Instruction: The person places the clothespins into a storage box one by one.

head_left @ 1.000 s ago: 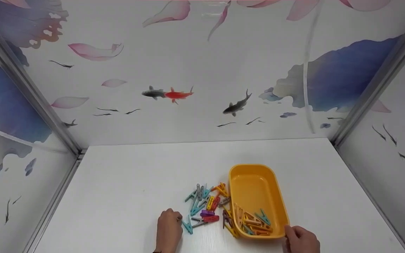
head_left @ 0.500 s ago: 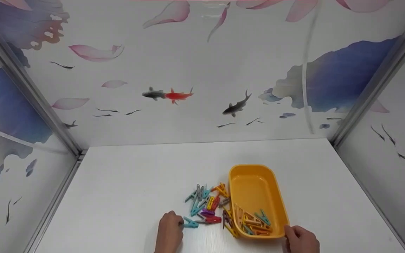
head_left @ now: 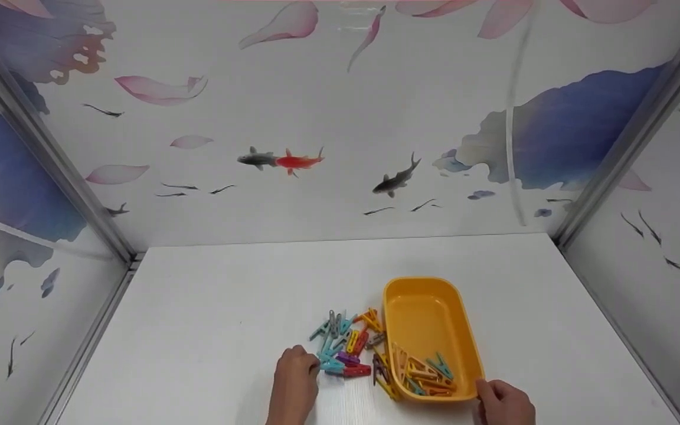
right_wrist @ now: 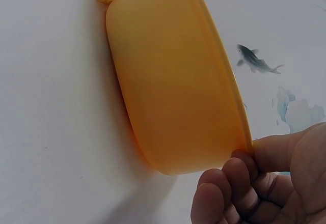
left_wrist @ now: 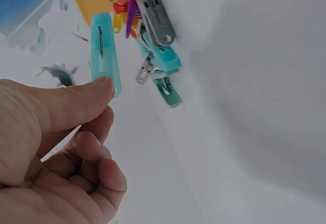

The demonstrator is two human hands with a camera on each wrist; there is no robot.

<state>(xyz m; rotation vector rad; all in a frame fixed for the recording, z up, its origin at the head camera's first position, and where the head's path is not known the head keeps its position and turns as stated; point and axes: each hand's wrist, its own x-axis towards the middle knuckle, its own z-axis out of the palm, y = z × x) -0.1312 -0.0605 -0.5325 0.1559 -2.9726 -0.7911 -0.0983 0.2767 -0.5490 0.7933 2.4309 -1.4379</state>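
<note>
My left hand (head_left: 295,381) pinches a light blue clothespin (left_wrist: 104,51) between thumb and forefinger, its other fingers curled below. The clothespin is at the near left side of a pile of clothespins (head_left: 353,342) in grey, red, purple, yellow, orange and teal. Right of the pile stands a yellow plastic basin (head_left: 428,287). Several clothespins (head_left: 428,378), mostly yellow and orange with some teal, lie in its near end. My right hand (head_left: 506,402) grips the basin's near right corner, thumb and forefinger on the rim. In the right wrist view the basin's outer wall (right_wrist: 168,81) hides its inside.
A white table (head_left: 216,307) carries everything. White panels with painted fish and petals (head_left: 340,106) enclose its back and sides, joined by grey metal posts (head_left: 611,153). Some clothespins (head_left: 384,378) lie right against the basin's left side.
My left hand has moved slightly right and away from me. The light blue clothespin has swung round and come over the pile's near edge. My right hand stays on the basin.
</note>
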